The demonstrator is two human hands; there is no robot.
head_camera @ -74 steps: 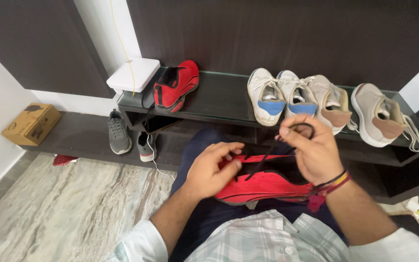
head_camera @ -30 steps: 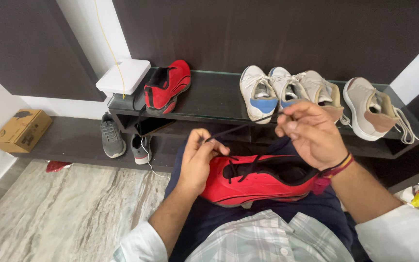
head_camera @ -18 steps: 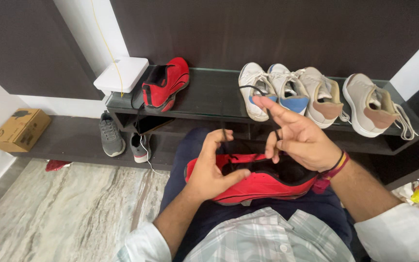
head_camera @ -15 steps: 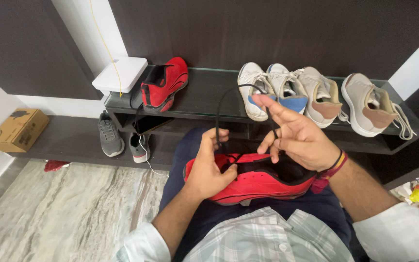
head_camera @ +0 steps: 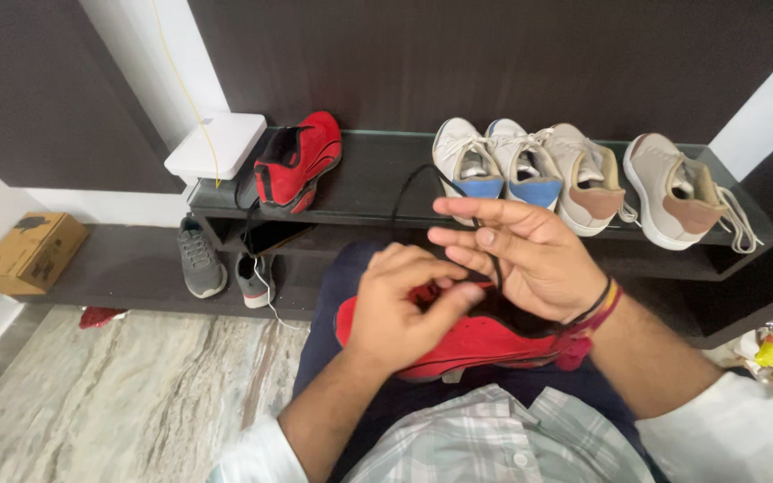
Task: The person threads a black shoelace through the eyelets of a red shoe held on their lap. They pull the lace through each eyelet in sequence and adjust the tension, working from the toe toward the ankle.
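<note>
A red shoe [head_camera: 485, 344] with a black collar lies on my lap, toe to the left. My left hand [head_camera: 404, 304] rests over its lacing area, fingers pinched on the black lace [head_camera: 402, 201]. That lace arcs up in a loop toward the shelf and comes back down across my right hand [head_camera: 525, 255]. My right hand is held palm up over the shoe's opening, fingers stretched leftward, with the lace running between them. Thread bands circle my right wrist.
A dark shelf [head_camera: 378, 188] ahead carries a second red shoe [head_camera: 297, 161], a white box [head_camera: 216, 148], two white-and-blue shoes [head_camera: 485, 165] and two beige shoes [head_camera: 673, 188]. Two grey shoes [head_camera: 199, 259] stand lower left. A cardboard box [head_camera: 24, 253] sits far left; marble floor [head_camera: 118, 394].
My hands have come closer together over the shoe. The left hand moved up over the laces and pinched shut. The lace loop stays raised, and the right fingers stretched further left.
</note>
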